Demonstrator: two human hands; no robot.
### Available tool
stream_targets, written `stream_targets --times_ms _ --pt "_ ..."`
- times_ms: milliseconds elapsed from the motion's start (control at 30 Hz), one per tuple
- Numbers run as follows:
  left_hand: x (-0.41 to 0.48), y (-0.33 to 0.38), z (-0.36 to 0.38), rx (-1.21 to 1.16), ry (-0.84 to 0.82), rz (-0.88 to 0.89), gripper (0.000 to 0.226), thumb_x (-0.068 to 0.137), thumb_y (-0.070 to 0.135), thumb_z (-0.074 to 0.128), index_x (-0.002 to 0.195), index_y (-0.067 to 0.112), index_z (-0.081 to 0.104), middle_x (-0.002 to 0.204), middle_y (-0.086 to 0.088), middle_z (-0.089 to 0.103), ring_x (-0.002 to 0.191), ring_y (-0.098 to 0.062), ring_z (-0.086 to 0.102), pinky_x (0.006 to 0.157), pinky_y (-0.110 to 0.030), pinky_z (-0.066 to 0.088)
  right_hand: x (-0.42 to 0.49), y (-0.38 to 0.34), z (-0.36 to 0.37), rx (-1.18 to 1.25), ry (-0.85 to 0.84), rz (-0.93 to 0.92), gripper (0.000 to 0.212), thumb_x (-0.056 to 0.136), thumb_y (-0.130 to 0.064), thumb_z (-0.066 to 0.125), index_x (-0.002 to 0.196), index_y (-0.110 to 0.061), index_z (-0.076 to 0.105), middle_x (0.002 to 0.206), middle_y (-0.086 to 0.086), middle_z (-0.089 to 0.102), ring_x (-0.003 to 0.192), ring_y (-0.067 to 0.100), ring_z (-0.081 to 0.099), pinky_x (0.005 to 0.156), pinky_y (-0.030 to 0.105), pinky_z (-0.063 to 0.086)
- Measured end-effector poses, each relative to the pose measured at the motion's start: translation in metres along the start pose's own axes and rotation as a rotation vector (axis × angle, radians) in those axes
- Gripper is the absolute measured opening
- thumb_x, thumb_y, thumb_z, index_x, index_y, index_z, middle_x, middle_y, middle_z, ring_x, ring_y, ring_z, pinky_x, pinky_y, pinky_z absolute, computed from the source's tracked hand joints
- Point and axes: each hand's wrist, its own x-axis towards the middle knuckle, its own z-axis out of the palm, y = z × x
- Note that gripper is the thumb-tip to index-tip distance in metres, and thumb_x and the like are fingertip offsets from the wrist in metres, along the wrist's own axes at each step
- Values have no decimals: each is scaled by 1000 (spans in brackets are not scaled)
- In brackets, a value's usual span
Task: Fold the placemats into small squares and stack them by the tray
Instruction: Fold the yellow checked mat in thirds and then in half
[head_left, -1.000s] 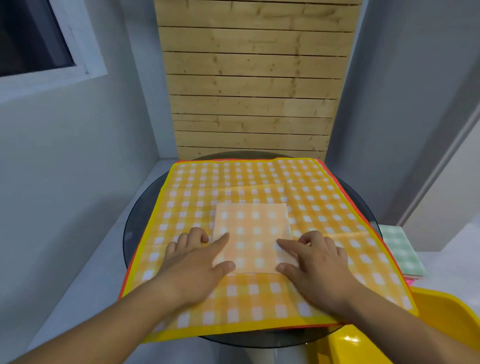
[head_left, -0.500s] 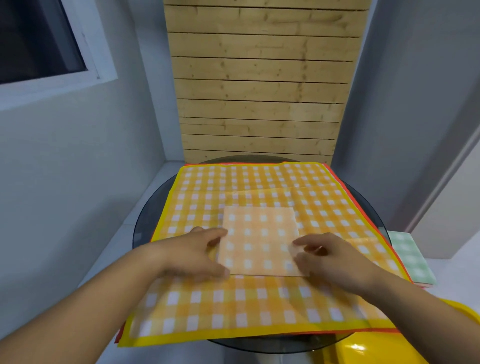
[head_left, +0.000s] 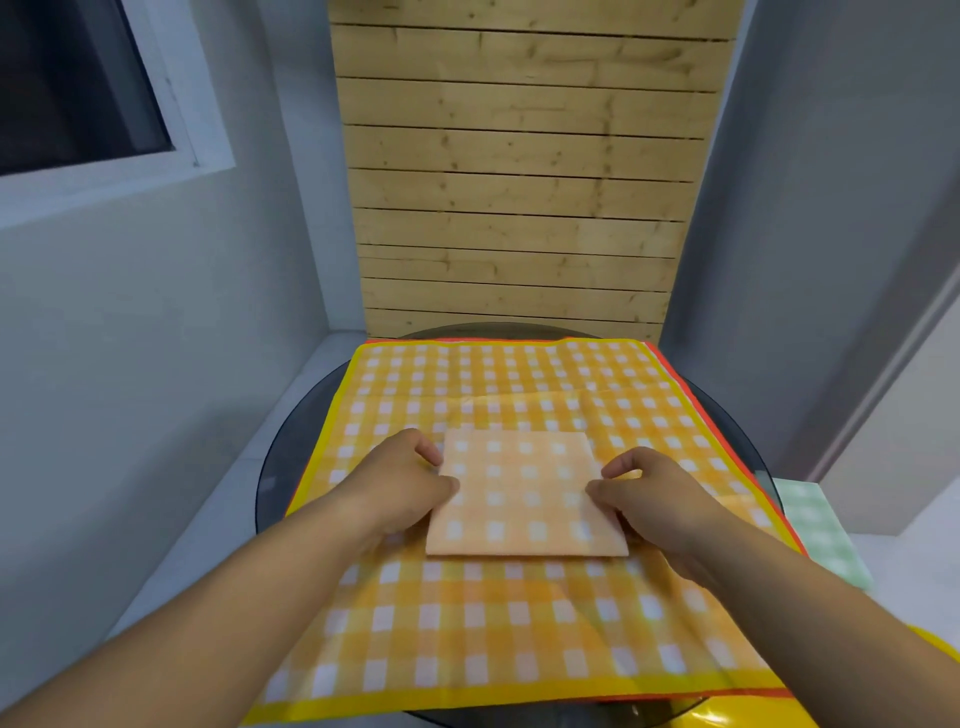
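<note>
Facing a wall of pale wooden slats (head_left: 519, 182) between grey walls, with a window (head_left: 67, 88) at the upper left. Looking down on a round table of dark glass (head_left: 280, 467), standing in front of the slats. Covering most of the table top and hanging a little over its near edge — a large placemat (head_left: 519, 623) in yellow and white checks, lying open and flat, with some creases across the middle. Peeking out under it along the right and far sides, the red border of another sheet (head_left: 672, 366). Showing only partly at the bottom right corner, a glossy yellow tray (head_left: 737, 718), lower than the table. Lying just beyond the tray, to the right of the table, a green folded mat (head_left: 815, 530) with white checks. Resting on the middle of the large placemat, a folded square (head_left: 524, 499) in paler orange checks, flat and with neat edges. Holding this square from both sides — left hand (head_left: 400, 483) pinching its left edge, thumb lying on top and fingers curled at the edge; right hand (head_left: 660, 499) pinching its right edge in the same way, thumb on top, fingers bent. Not showing whether the fingertips are going under the square.
</note>
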Motion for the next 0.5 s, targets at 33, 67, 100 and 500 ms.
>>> stream_targets --times_ms 33,67,100,500 --pt "0 0 0 -3 -3 4 26 89 29 72 108 26 56 102 -2 66 71 -18 59 52 -23 41 -1 1 0 3 3 -16 20 89 -16 67 106 -12 56 87 13 70 69 24 62 62 34 48" --pt "-1 1 1 -25 -8 15 27 89 28 72 111 26 56 105 0 66 73 -15 61 52 -22 41 -3 2 0 11 6 -38 18 90 -15 66 106 -14 57 86 12 70 70 23 63 62 34 48" --pt "-3 2 3 -65 -14 33 30 90 25 72 116 25 56 106 2 67 76 -13 64 53 -22 43 -5 3 0 12 15 -66 17 92 -14 65 106 -17 57 85 11 69 69 21 64 61 32 49" --pt "-40 79 111 -294 -83 480 51 94 5 57 138 31 52 112 22 71 96 -2 70 82 -25 56 -28 35 -118 68 368 -311 27 92 -7 61 113 -22 61 84 0 70 63 5 64 47 15 45"
